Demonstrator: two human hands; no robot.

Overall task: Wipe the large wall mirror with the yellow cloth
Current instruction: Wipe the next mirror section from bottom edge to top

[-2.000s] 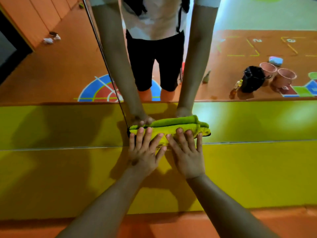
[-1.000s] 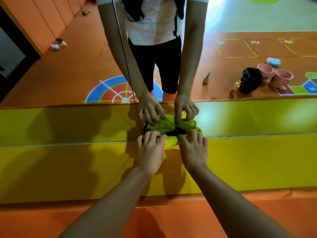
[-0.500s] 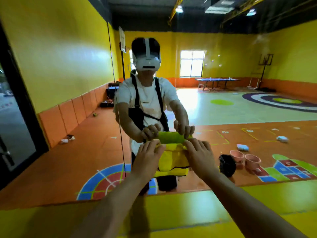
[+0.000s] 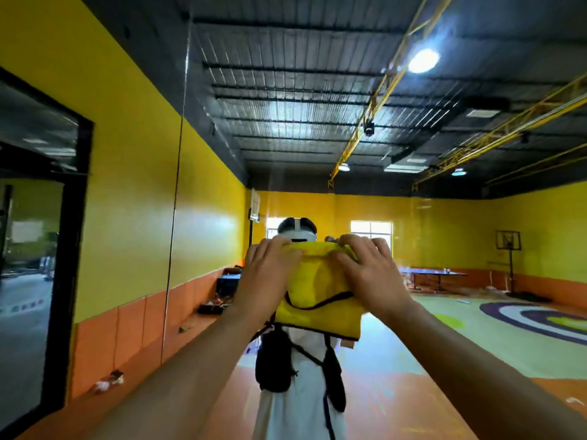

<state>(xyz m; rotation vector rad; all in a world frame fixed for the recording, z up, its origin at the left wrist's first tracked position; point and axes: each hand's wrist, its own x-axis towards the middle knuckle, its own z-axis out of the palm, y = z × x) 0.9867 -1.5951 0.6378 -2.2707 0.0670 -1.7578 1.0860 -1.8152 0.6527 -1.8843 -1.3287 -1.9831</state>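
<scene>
Nearest to us, our two bare forearms rise from the bottom edge, cut off below the elbows. The left hand (image 4: 265, 281) and right hand (image 4: 371, 274) meet at the top of the yellow cloth (image 4: 317, 303), which sits mid-frame, up against the large wall mirror (image 4: 444, 223). Each hand's fingers are bent over the cloth's folded top edge. The right fingers are spread apart and the left ones closer together, and the right thumb lies across the near face, so both hands grip it. The fingertips tuck out of sight behind the fold (how far they wrap, we cannot tell). The cloth hangs down from that grip. A dark cord or trim curves across its lower half, and its bottom edge hangs free and slightly tilted. Behind it the reflection shows a torso in a white top with dark straps. The cloth hides the chest and our hands hide most of the white headset (image 4: 297, 231). A thin vertical seam (image 4: 174, 249) splits the glass to the left. At the far left stands a dark-framed opening (image 4: 41, 249), blurred, and we cannot tell whether it is real or reflected. Farther back we see yellow walls with an orange base, two bright windows, a table (image 4: 432, 274), a hoop stand (image 4: 508, 249) at far right, and a ceiling lamp (image 4: 423, 61) glaring overhead.
</scene>
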